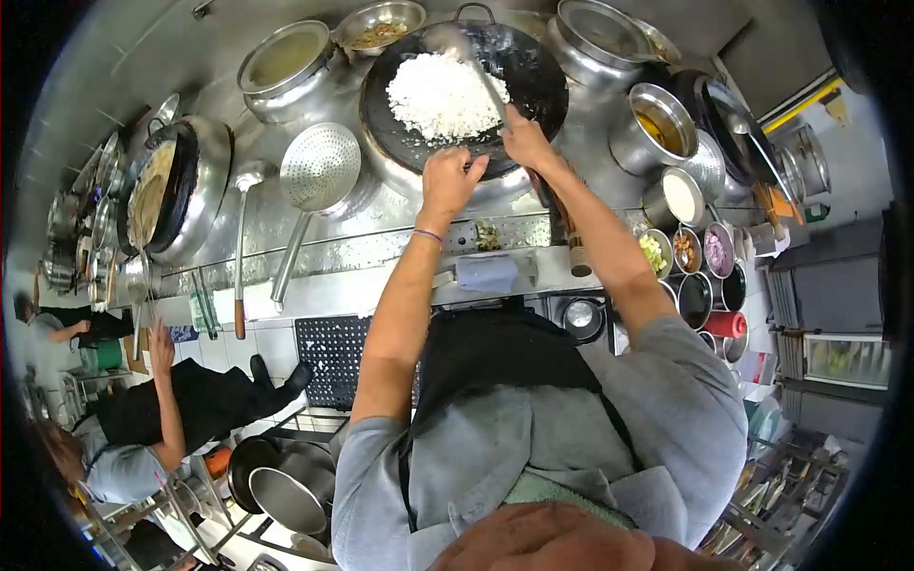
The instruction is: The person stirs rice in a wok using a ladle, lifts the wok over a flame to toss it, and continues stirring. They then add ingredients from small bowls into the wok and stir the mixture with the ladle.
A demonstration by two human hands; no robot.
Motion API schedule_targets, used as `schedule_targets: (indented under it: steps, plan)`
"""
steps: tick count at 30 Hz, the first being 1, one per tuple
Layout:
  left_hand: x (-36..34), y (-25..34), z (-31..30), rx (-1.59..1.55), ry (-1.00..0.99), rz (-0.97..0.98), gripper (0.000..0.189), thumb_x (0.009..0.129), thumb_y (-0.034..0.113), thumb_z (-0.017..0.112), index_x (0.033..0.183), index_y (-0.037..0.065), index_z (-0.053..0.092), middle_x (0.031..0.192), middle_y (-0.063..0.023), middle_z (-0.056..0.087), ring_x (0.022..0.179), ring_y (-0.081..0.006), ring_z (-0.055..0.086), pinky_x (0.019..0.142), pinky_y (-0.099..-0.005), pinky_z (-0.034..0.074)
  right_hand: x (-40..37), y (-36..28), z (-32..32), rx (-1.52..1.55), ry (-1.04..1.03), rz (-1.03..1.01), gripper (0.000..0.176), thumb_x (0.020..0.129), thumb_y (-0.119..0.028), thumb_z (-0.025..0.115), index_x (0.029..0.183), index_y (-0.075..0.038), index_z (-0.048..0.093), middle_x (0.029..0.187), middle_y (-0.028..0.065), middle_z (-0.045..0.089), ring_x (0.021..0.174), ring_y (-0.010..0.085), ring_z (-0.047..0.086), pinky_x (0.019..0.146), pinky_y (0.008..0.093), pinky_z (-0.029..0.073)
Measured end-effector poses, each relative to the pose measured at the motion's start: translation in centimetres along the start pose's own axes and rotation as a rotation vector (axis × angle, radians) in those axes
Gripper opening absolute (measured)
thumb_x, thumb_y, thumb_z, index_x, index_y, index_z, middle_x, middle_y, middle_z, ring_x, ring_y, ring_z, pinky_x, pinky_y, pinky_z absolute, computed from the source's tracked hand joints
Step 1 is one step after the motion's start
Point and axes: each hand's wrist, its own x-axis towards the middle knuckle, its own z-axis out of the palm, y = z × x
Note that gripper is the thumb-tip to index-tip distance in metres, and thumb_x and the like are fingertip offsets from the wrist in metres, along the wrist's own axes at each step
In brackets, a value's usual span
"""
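A large black wok (543,90) sits on the steel range with a heap of white rice (440,97) in it. My left hand (451,181) is closed on the wok's near rim, fingers curled over the edge. Held in my right hand (526,141) is a long-handled wok ladle (487,88), slanting over the rice. Its head, blurred by motion, is at the rice's far edge. A wooden handle end (578,255) shows under my right forearm, in line with the ladle's shaft. Loose grains lie on the wok's near side.
Left of the wok are a perforated skimmer (321,167), another ladle (242,257) and a lidded pot (286,62). A steel pot with yellowish liquid (664,124) and bowls of chopped ingredients (685,249) stand right. A co-worker (143,419) is at far left.
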Motion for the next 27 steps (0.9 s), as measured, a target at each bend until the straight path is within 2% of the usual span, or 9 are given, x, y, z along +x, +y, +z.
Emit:
schedule_targets:
  steps: [4, 7, 11, 14, 17, 21, 22, 25, 27]
  plan:
    - [0.0, -0.1, -0.1, -0.012, -0.006, 0.010, 0.040, 0.086, 0.032, 0.077, 0.065, 0.002, 0.060, 0.070, -0.0177, 0.062, 0.072, -0.0391, 0.062, 0.068, -0.0494, 0.049, -5.6, 0.9, -7.1, 0.025, -0.155, -0.294, 0.054, 0.096, -0.019, 0.059, 0.145, 0.001, 0.047, 0.113, 0.0351, 0.066, 0.110, 0.0517, 0.063, 0.097, 0.0556, 0.050]
    - [-0.1, 0.3, -0.1, -0.015, 0.079, 0.038, 0.044, 0.089, 0.032, 0.075, 0.064, 0.001, 0.057, 0.070, -0.0186, 0.060, 0.070, -0.0401, 0.060, 0.066, -0.0492, 0.047, -7.0, 2.6, -7.0, 0.044, 0.063, -0.339, 0.055, 0.096, -0.018, 0.058, 0.147, 0.000, 0.046, 0.111, 0.0376, 0.065, 0.110, 0.0507, 0.063, 0.097, 0.0564, 0.050]
    - [0.1, -0.2, 0.3, -0.012, 0.010, 0.013, 0.042, 0.090, 0.033, 0.074, 0.066, 0.001, 0.062, 0.072, -0.0189, 0.063, 0.071, -0.0407, 0.062, 0.066, -0.0491, 0.049, -4.6, 0.2, -3.9, -0.041, 0.020, 0.016, 0.054, 0.096, -0.018, 0.057, 0.146, 0.000, 0.047, 0.110, 0.0368, 0.066, 0.104, 0.0523, 0.065, 0.093, 0.0569, 0.052]
    - [0.0, -0.4, 0.2, -0.019, 0.010, 0.042, 0.041, 0.091, 0.033, 0.074, 0.067, 0.001, 0.062, 0.072, -0.0189, 0.063, 0.069, -0.0407, 0.062, 0.065, -0.0491, 0.049, -7.2, 2.0, -2.2, 0.198, -0.030, -0.203, 0.059, 0.097, -0.022, 0.059, 0.150, 0.000, 0.044, 0.111, 0.0326, 0.069, 0.104, 0.0508, 0.066, 0.092, 0.0521, 0.054]
    - [0.0, 0.0, 0.0, -0.026, 0.061, 0.038, 0.040, 0.091, 0.031, 0.074, 0.067, 0.001, 0.062, 0.072, -0.0196, 0.063, 0.070, -0.0407, 0.062, 0.065, -0.0497, 0.048, -9.8, -2.2, -7.8, 0.351, -0.286, 0.197, 0.062, 0.096, -0.023, 0.061, 0.151, -0.002, 0.045, 0.112, 0.0306, 0.070, 0.110, 0.0484, 0.066, 0.096, 0.0488, 0.053]
    - [0.3, 0.3, -0.1, -0.009, -0.020, 0.016, 0.041, 0.094, 0.032, 0.069, 0.068, 0.001, 0.063, 0.073, -0.0210, 0.064, 0.071, -0.0423, 0.062, 0.068, -0.0512, 0.048, -4.1, 0.8, -2.3, 0.095, 0.152, -0.062, 0.048, 0.093, -0.020, 0.061, 0.136, 0.000, 0.058, 0.110, 0.0309, 0.069, 0.106, 0.0468, 0.067, 0.091, 0.0489, 0.053]
    - [0.2, 0.3, -0.1, -0.002, -0.037, 0.010, 0.042, 0.094, 0.032, 0.068, 0.068, 0.001, 0.063, 0.073, -0.0213, 0.064, 0.071, -0.0427, 0.062, 0.068, -0.0517, 0.048, -3.7, -0.5, -2.5, 0.142, 0.099, -0.043, 0.043, 0.094, -0.020, 0.061, 0.131, 0.001, 0.059, 0.109, 0.0310, 0.069, 0.105, 0.0469, 0.067, 0.089, 0.0491, 0.053]
    - [0.6, 0.5, -0.3, 0.027, -0.156, -0.048, 0.038, 0.095, 0.032, 0.061, 0.075, 0.001, 0.070, 0.080, -0.0234, 0.069, 0.076, -0.0437, 0.067, 0.073, -0.0520, 0.053, -4.4, -2.8, -4.2, 0.250, -0.387, 0.059, 0.055, 0.097, -0.021, 0.061, 0.149, -0.005, 0.049, 0.124, 0.0291, 0.067, 0.115, 0.0424, 0.065, 0.097, 0.0447, 0.051]
    - [1.0, 0.5, -0.6, 0.064, -0.236, -0.081, 0.036, 0.093, 0.032, 0.059, 0.078, 0.002, 0.074, 0.081, -0.0243, 0.071, 0.077, -0.0437, 0.069, 0.075, -0.0515, 0.056, -8.3, -0.2, -4.1, 0.056, -0.192, -0.251, 0.055, 0.097, -0.018, 0.060, 0.151, -0.013, 0.047, 0.109, 0.0283, 0.070, 0.099, 0.0437, 0.069, 0.085, 0.0501, 0.054]
